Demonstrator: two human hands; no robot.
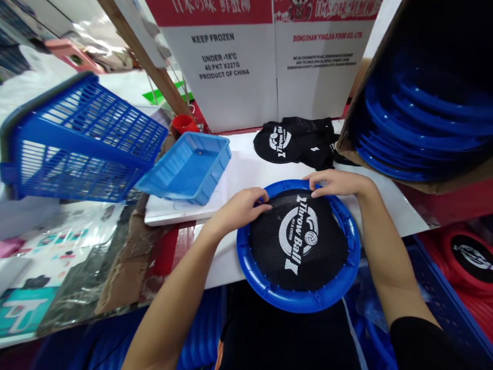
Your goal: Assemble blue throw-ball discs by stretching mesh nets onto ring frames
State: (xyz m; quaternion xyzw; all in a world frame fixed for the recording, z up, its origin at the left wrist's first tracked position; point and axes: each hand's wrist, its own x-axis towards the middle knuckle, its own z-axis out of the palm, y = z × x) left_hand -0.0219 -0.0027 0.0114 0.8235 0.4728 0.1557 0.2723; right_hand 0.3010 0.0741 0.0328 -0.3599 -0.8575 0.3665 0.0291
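A blue plastic ring [298, 302] with black mesh fabric [269, 246] printed "Throw Ball" rests partly on the table edge and partly over my lap. My left hand [246, 206] is closed on the ring's upper left rim, fingers on the rim and thumb at the mesh edge. My right hand [333, 183] pinches the upper right rim in the same way. A small gap shows between mesh and ring on the right side. Just beyond the ring lie several black mesh pieces [295, 141], one bearing the same print.
At the right, a cardboard box [458, 177] holds several stacked blue rings. On the left are a light blue tray [185, 172], a tilted blue basket [84, 139] and a red cup [185, 123]. White cartons [246, 97] stand behind. Red rings [442, 252] sit lower right.
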